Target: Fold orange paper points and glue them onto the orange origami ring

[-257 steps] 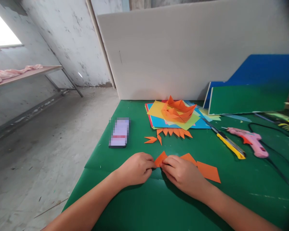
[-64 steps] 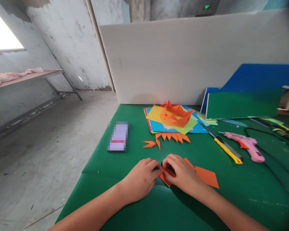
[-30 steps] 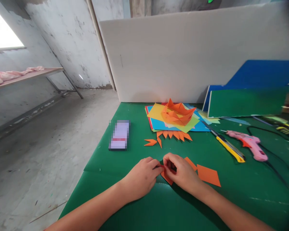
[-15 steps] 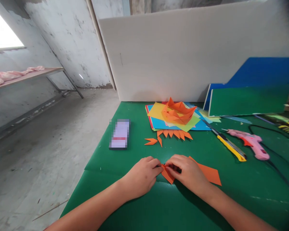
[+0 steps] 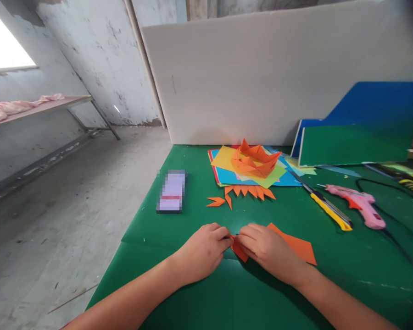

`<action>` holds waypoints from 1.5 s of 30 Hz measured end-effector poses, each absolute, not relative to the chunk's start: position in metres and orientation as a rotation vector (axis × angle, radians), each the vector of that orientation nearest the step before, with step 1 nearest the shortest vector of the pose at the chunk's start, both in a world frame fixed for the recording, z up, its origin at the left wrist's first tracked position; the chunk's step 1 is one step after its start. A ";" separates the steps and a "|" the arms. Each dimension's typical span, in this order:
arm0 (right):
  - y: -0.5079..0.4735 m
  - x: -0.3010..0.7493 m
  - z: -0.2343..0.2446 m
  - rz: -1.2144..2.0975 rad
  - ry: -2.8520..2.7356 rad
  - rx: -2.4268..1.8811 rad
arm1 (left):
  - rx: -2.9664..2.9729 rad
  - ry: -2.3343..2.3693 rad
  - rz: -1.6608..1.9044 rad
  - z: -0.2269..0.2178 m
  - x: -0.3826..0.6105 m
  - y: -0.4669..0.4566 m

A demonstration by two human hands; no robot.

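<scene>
My left hand (image 5: 202,251) and my right hand (image 5: 266,249) meet at the near middle of the green table (image 5: 199,293). Both pinch a small folded orange paper piece (image 5: 238,251) that lies flat between their fingertips. Flat orange paper pieces (image 5: 298,247) lie just right of my right hand, partly hidden by it. Farther back, a row of several small orange folded points (image 5: 249,191) lies in front of a stack of coloured paper sheets (image 5: 227,172), and an orange folded paper crown shape (image 5: 254,160) sits on that stack.
A phone (image 5: 172,190) lies at the left of the table near its edge. A yellow utility knife (image 5: 328,208) and a pink glue gun (image 5: 359,205) with a black cord lie at the right. A white board (image 5: 278,68) and blue and green boards (image 5: 358,142) stand behind.
The orange piece has been folded smaller, from an upturned flap to a flat triangle. My right hand has lowered and flattened over it; my left hand has hardly moved.
</scene>
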State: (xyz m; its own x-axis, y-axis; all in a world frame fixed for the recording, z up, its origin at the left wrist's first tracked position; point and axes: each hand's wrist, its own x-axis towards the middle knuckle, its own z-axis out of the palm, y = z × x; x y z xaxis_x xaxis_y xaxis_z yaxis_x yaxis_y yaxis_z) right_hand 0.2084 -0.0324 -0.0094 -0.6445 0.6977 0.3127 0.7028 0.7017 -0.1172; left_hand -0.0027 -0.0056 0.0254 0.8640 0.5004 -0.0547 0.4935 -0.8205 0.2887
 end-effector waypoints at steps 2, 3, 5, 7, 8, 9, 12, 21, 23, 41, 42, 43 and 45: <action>-0.033 0.209 -0.006 -0.045 -2.612 -1.082 | 2.741 0.751 0.043 0.025 -0.003 -0.006; -0.033 0.209 -0.005 -0.047 -2.628 -1.078 | 2.741 0.753 0.045 0.025 -0.003 -0.006; -0.033 0.209 -0.004 -0.050 -2.645 -1.087 | 2.741 0.760 0.051 0.024 -0.003 -0.006; -0.033 0.210 -0.004 -0.041 -2.650 -1.102 | 2.745 0.761 0.065 0.023 -0.004 -0.006; -0.033 0.210 -0.004 -0.035 -2.648 -1.106 | 2.749 0.759 0.074 0.023 -0.004 -0.006; -0.033 0.210 -0.005 -0.031 -2.645 -1.106 | 2.752 0.758 0.084 0.022 -0.004 -0.006; -0.033 0.209 -0.005 -0.016 -2.644 -1.108 | 2.765 0.751 0.108 0.022 -0.004 -0.006; -0.032 0.207 -0.004 0.039 -2.632 -1.160 | 2.753 0.744 0.106 0.022 -0.004 -0.006; -0.032 0.207 -0.004 0.048 -2.626 -1.170 | 2.737 0.758 0.118 0.022 -0.004 -0.005; -0.027 0.213 0.005 0.205 -2.735 -1.236 | 2.651 0.748 0.142 0.026 -0.007 0.000; -0.027 0.214 0.006 0.216 -2.739 -1.228 | 2.650 0.746 0.143 0.026 -0.007 0.000; -0.027 0.215 0.006 0.223 -2.742 -1.223 | 2.650 0.744 0.144 0.026 -0.007 0.000; -0.027 0.217 0.007 0.236 -2.746 -1.215 | 2.651 0.741 0.143 0.027 -0.007 0.000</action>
State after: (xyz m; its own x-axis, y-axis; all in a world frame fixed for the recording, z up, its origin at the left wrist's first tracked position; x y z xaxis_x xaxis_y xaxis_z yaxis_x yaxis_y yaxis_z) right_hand 0.2170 -0.0275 0.0067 -0.6677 0.7424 0.0549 0.7221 0.6638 -0.1946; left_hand -0.0073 0.0000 0.0269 0.8554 0.5179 -0.0048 0.4788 -0.7872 0.3887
